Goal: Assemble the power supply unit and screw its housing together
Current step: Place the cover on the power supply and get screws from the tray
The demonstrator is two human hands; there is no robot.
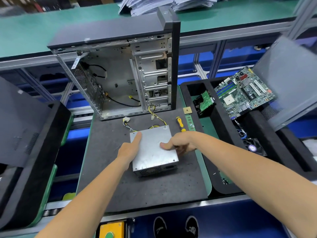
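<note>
Your power supply unit (152,150) lies flat on the dark mat (109,169), directly in front of the open computer case (120,74) that stands upright at the mat's far edge. Your left hand (128,148) presses against the unit's left side, with the thumb laid straight along the top plate toward its far left corner. Your right hand (180,143) grips the unit's right edge: the thumb lies across the top plate and the other fingers curl down over the side, though how far they wrap underneath is hidden from this angle.

The unit's vented face points toward you. Its yellow and black cable bundle (154,117) trails from the far side toward the case, ending in loose white connectors on the mat.

Just right of the unit's far right corner lies a yellow-handled screwdriver (180,123), and beside that a green memory stick (190,122). Further right of the unit, a motherboard (243,91) rests tilted in a black foam tray (223,126). Left of the unit, well apart, a dark side panel (22,126) leans on another tray.
</note>
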